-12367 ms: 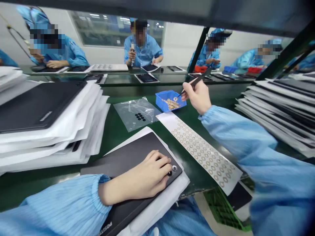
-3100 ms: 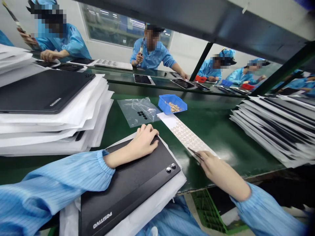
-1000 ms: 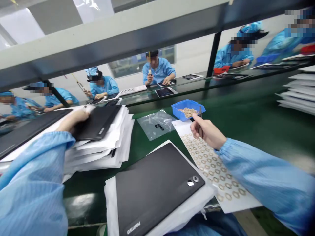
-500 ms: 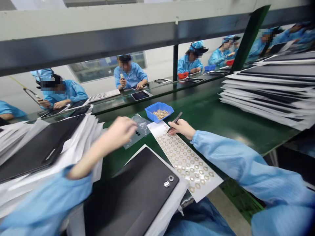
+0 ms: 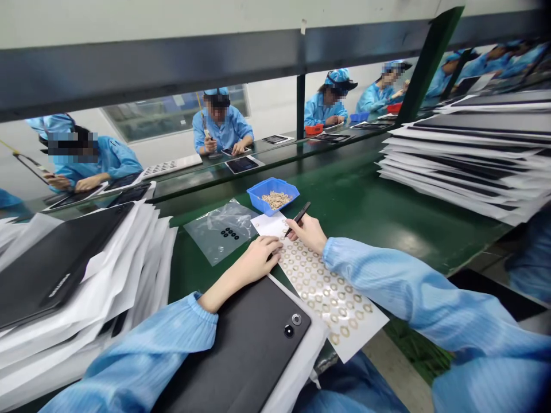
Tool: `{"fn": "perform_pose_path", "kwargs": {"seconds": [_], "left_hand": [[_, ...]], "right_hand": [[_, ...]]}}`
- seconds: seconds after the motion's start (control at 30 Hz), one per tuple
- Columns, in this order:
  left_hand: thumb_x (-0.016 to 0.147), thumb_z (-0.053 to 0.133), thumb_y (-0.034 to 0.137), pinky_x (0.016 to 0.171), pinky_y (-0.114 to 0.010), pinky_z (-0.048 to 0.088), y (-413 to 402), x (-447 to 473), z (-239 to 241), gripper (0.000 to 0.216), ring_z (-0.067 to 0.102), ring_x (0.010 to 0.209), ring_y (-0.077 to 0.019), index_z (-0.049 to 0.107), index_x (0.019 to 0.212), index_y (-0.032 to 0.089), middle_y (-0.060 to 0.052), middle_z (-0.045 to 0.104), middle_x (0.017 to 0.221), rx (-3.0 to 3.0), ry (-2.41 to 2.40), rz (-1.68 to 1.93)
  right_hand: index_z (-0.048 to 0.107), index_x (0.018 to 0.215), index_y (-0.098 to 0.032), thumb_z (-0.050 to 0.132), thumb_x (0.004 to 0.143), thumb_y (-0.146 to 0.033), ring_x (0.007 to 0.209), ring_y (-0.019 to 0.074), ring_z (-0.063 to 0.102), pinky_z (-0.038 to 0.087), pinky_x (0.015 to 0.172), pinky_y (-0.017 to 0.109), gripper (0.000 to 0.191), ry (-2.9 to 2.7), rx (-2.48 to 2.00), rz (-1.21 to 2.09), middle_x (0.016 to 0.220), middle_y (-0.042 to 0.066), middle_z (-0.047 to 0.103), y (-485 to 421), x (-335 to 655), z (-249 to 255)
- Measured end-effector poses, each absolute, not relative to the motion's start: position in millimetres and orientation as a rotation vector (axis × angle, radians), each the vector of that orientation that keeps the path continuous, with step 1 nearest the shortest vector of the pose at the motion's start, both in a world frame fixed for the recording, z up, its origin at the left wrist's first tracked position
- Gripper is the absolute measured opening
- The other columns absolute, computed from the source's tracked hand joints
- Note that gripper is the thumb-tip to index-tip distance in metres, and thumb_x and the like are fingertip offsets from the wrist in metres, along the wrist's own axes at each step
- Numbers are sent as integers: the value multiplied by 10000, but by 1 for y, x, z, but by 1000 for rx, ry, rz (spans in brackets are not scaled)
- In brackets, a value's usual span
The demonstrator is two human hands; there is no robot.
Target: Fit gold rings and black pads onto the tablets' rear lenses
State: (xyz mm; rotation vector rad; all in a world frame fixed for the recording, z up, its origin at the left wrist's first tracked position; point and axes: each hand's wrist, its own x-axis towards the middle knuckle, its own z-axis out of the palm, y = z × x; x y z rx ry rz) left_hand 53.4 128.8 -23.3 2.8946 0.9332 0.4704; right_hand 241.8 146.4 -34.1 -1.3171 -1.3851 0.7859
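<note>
- A grey overhead beam (image 5: 181, 71) spans the top, with a slanting green post (image 5: 430, 66) at right and a thinner dark post (image 5: 300, 106) near the middle.
- Beyond the bench, a co-worker in blue (image 5: 221, 127) sits before a window (image 5: 146, 117); others in blue sit to either side.
- Long white tray (image 5: 172, 166) with dark spots in rows.
- Red bin (image 5: 314, 129) near the dark post, and a small blue bin (image 5: 359, 116) farther right.
- Pale wall (image 5: 275, 97) behind.

See the bin (image 5: 259, 201) behind the sheet (image 5: 365, 330). Find the bag (image 5: 210, 229) left of both and behind the tablet (image 5: 258, 332).
</note>
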Motion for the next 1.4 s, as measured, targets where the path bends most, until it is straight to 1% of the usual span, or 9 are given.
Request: {"fn": "perform_pose_path", "kwargs": {"seconds": [0.17,0.3,0.43,0.5,0.57,0.67,0.8,1.0,1.4], "left_hand": [[899,452,235,950,-382,448,128,53,-25,302,528,1066,-228,609,1138,138,-142,542,1151,2893,957,487],[905,433,230,963,-364,437,132,53,-26,302,533,1057,-220,611,1129,133,-132,544,1126,2880,925,475],[926,375,222,1011,-406,392,127,55,-21,314,499,1109,-240,591,1108,88,-152,534,1154,2846,918,543],[926,372,207,1018,-400,389,111,52,-15,300,493,1119,-233,584,1092,77,-153,542,1153,2826,882,627],[923,383,191,993,-354,420,84,44,-9,266,517,1086,-197,579,1077,99,-126,564,1127,2769,823,679],[921,397,165,955,-293,454,39,25,-4,232,525,1070,-156,561,1083,142,-90,571,1112,2671,756,621],[903,429,143,1026,-359,409,5,7,-7,274,406,1228,-211,544,1151,162,-108,530,1200,2780,591,448],[891,418,141,1018,-452,404,9,9,-9,311,417,1213,-259,548,1173,168,-137,519,1216,2891,493,391],[881,426,132,1016,-460,400,10,10,-10,316,421,1203,-262,558,1165,168,-134,527,1200,2888,509,389]], "right_hand": [[487,699,-166,566,830,-292,465,144,624,530,482,239,198,-1374,-1262,831,546,21,631,147,242,-24],[497,710,-157,583,819,-402,522,123,630,551,542,231,281,-1374,-1110,1014,575,5,616,106,251,3],[468,740,-172,650,726,-523,469,132,607,529,463,243,396,-1419,-1066,1301,576,1,610,38,259,18],[455,777,-187,637,730,-533,442,133,595,515,424,243,393,-1383,-1121,1384,564,-11,602,13,255,15],[449,801,-198,612,749,-527,415,125,580,493,386,230,370,-1323,-1137,1431,555,-24,593,1,247,6],[426,791,-208,578,778,-511,386,112,563,455,339,205,339,-1246,-1112,1463,537,-44,567,0,233,-12],[402,779,-210,531,813,-517,348,106,534,415,303,185,335,-1234,-1126,1470,476,-56,529,4,225,-28],[381,785,-218,521,813,-536,317,98,502,389,286,180,348,-1245,-1199,1418,469,-56,526,-1,227,-32],[380,789,-198,526,814,-503,305,90,503,406,288,163,339,-1258,-1189,1407,427,-80,497,-1,225,-25]]}}
